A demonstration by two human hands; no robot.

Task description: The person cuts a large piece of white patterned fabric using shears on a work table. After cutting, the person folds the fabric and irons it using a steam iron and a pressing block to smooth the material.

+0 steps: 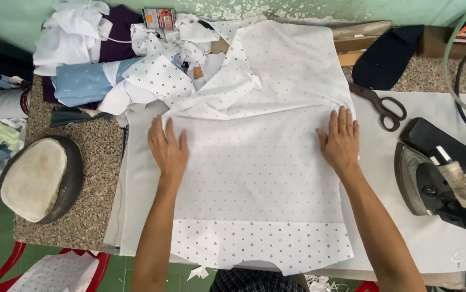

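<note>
A white garment piece with small dark dots point(254, 167) lies spread flat on a white ironing pad point(406, 238). My left hand point(167, 148) presses flat on its left side, fingers together and pointing away from me. My right hand point(341, 140) lies flat near the cloth's right edge. Neither hand grips anything. The upper part of the garment is bunched and folded toward the back, with a collar-like flap point(238, 81).
An iron point(430, 184) rests at the right on the pad, with dark scissors point(382, 105) behind it. Piled fabrics point(92, 54) sit at back left. A padded pressing cushion point(38, 178) lies left on the speckled counter. A red stool point(5, 267) stands below.
</note>
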